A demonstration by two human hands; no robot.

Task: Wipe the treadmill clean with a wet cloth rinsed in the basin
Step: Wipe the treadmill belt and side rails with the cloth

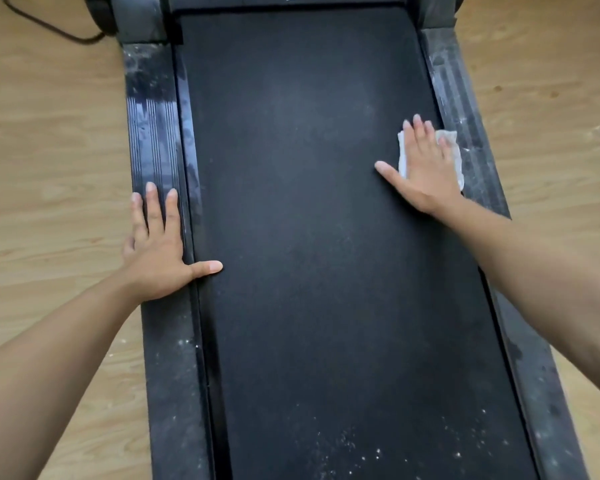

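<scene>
A: Two hands are down on the treadmill. How do they lie?

B: Both flat, with fingers straight and spread. The person's left hand rests on the left side rail, its thumb out on the belt.

A: And the cloth?

B: The white cloth lies under the right hand, pressed down by the palm at the belt's right edge and reaching onto the right side rail.

A: Any dirt?

B: White specks dot the belt's near end, and both rails look dusty. A wooden floor lies all around, with a black cable at the far left.

The right hand hides most of the cloth; the treadmill runs past the frame's edges.
</scene>
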